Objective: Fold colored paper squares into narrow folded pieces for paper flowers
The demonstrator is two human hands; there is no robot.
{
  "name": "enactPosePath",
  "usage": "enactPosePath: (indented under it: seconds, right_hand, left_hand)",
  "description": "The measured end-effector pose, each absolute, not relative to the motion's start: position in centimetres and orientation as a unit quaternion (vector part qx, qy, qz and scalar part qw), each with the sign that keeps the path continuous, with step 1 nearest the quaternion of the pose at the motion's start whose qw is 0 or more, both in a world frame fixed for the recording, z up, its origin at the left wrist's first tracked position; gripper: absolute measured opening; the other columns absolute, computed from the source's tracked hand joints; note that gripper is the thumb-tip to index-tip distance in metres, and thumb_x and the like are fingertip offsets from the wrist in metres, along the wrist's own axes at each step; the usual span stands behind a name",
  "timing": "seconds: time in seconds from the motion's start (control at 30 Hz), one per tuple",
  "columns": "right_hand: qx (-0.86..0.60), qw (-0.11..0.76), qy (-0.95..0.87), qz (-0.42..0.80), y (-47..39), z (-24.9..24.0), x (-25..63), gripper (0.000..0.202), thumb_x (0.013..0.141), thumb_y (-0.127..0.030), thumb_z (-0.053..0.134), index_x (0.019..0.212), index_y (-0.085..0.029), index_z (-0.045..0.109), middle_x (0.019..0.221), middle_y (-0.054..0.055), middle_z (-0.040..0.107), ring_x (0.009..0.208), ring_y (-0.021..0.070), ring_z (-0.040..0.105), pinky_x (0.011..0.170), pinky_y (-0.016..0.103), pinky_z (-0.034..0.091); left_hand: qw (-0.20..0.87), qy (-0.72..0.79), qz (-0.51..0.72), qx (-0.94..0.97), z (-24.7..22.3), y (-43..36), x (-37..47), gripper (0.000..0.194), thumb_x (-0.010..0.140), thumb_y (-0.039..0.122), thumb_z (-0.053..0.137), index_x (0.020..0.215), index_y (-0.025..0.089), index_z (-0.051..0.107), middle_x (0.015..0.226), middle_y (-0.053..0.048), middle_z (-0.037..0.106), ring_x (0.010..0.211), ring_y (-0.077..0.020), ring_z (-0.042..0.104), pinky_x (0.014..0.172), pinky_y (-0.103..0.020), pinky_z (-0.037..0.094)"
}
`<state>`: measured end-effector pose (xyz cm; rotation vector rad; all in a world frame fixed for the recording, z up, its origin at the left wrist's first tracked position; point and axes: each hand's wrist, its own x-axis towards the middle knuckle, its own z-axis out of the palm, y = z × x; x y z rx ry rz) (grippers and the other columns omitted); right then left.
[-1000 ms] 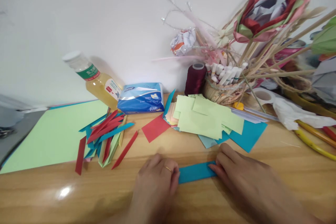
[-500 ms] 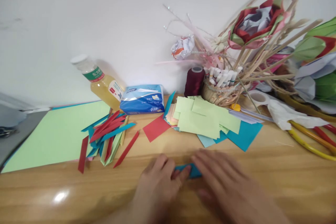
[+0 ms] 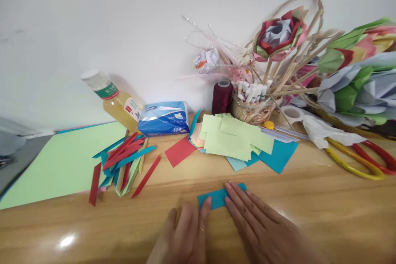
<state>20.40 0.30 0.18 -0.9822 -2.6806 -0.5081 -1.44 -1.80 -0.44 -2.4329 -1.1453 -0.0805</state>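
Note:
A blue strip of folded paper (image 3: pixel 218 199) lies flat on the wooden table in front of me. My left hand (image 3: pixel 185 227) has its fingers curled, and its thumb pins the strip's left end to the tabletop. My right hand (image 3: pixel 261 222) rests flat with fingers stretched out; the fingertips press on the strip's right part and hide some of it.
Folded red, blue and green strips (image 3: pixel 123 165) lie piled on large green sheets (image 3: pixel 62 161) at left. Behind are a drink bottle (image 3: pixel 116 103), a tissue pack (image 3: pixel 163 118), small paper sheets (image 3: pixel 227 142), purple thread (image 3: pixel 222 97) and scissors (image 3: pixel 352 165) with yellow and red handles.
The left hand has shifted down and back, leaving its thumb on the strip. The right hand has settled flat, and more of the blue paper shows. The camera view has turned slightly right.

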Motion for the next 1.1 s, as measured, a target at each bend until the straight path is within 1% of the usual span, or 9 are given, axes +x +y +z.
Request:
enactPosePath:
  seconds: [0.07,0.13,0.23,0.33,0.5,0.6,0.77,0.93,1.1]
  right_hand:
    - [-0.346,0.119,-0.915,-0.167,0.2,0.1,20.8,0.041,0.083,-0.027,0.044,0.117,-0.008,0.057,0.128,0.012,0.055,0.121,0.0229,0.046,0.098,0.033,0.038]
    - [-0.337,0.113,-0.921,-0.16,0.3,0.2,21.4,0.047,0.085,-0.037,0.044,0.118,-0.006,0.056,0.129,0.015,0.054,0.122,0.0245,0.045,0.099,0.034,0.037]
    - [-0.325,0.126,-0.924,-0.157,0.7,0.3,22.2,0.08,0.081,-0.066,0.036,0.117,0.003,0.055,0.127,0.024,0.052,0.126,0.031,0.039,0.102,0.038,0.034]
    - [-0.321,0.134,-0.924,-0.161,1.2,0.2,22.6,0.098,0.073,-0.078,0.034,0.116,0.008,0.053,0.126,0.031,0.05,0.128,0.0355,0.035,0.103,0.041,0.033]
    - [-0.327,0.139,-0.919,-0.171,1.7,-0.1,21.7,0.106,0.071,-0.083,0.024,0.114,0.008,0.056,0.125,0.032,0.05,0.121,0.0364,0.044,0.095,0.043,0.042]
    - [-0.333,0.132,-0.916,-0.18,1.8,0.0,21.0,0.108,0.07,-0.085,0.023,0.112,0.009,0.058,0.124,0.032,0.05,0.119,0.0368,0.046,0.093,0.043,0.043]
    - [-0.32,0.102,-0.918,-0.212,1.8,0.2,20.9,0.113,0.06,-0.088,0.037,0.11,0.011,0.059,0.123,0.034,0.049,0.117,0.0415,0.046,0.092,0.047,0.043]
    - [-0.321,0.107,-0.916,-0.217,1.8,0.2,21.6,0.104,0.069,-0.084,0.032,0.11,0.008,0.061,0.123,0.031,0.052,0.117,0.0393,0.047,0.095,0.047,0.039]
    - [-0.351,0.125,-0.905,-0.206,1.8,0.7,21.7,0.098,0.078,-0.077,0.023,0.112,0.008,0.058,0.123,0.03,0.053,0.116,0.0378,0.049,0.099,0.048,0.032]
  left_hand:
    - [0.261,-0.42,-0.018,-0.869,-0.6,-2.4,-1.5,0.043,0.087,0.022,0.051,0.129,0.011,0.05,0.087,-0.008,0.061,0.088,-0.0198,0.055,0.069,-0.03,0.043]
    - [0.278,-0.427,-0.012,-0.86,-0.6,-2.8,-1.6,0.043,0.086,0.022,0.052,0.128,0.012,0.051,0.085,-0.008,0.061,0.086,-0.0195,0.056,0.069,-0.03,0.043]
    - [0.266,-0.431,-0.012,-0.862,-0.1,-2.5,-1.6,0.038,0.086,0.021,0.051,0.123,0.013,0.056,0.083,-0.007,0.061,0.084,-0.0192,0.055,0.072,-0.031,0.044]
    - [0.242,-0.424,-0.04,-0.871,0.6,-1.5,-1.3,0.033,0.087,0.02,0.05,0.117,0.013,0.06,0.087,-0.008,0.061,0.087,-0.02,0.053,0.079,-0.033,0.043]
    - [0.179,-0.387,-0.106,-0.899,0.7,0.3,0.0,0.035,0.09,0.021,0.041,0.121,0.022,0.056,0.092,-0.005,0.06,0.089,-0.0192,0.05,0.087,-0.036,0.039]
    - [0.137,-0.398,-0.06,-0.905,0.6,1.0,0.4,0.038,0.087,0.02,0.046,0.124,0.019,0.053,0.089,-0.005,0.059,0.084,-0.0193,0.05,0.085,-0.036,0.04]
    - [0.118,-0.404,-0.046,-0.906,0.8,0.9,-0.1,0.037,0.085,0.015,0.047,0.121,0.011,0.054,0.088,-0.007,0.058,0.083,-0.0204,0.049,0.079,-0.035,0.042]
    - [0.146,-0.428,-0.043,-0.891,0.8,0.5,-0.9,0.032,0.086,0.011,0.043,0.113,0.01,0.06,0.093,-0.011,0.059,0.089,-0.023,0.048,0.078,-0.035,0.041]
    - [0.144,-0.403,-0.03,-0.903,0.7,0.6,-1.2,0.03,0.086,0.012,0.046,0.111,0.012,0.061,0.089,-0.01,0.059,0.087,-0.0222,0.048,0.076,-0.034,0.041]
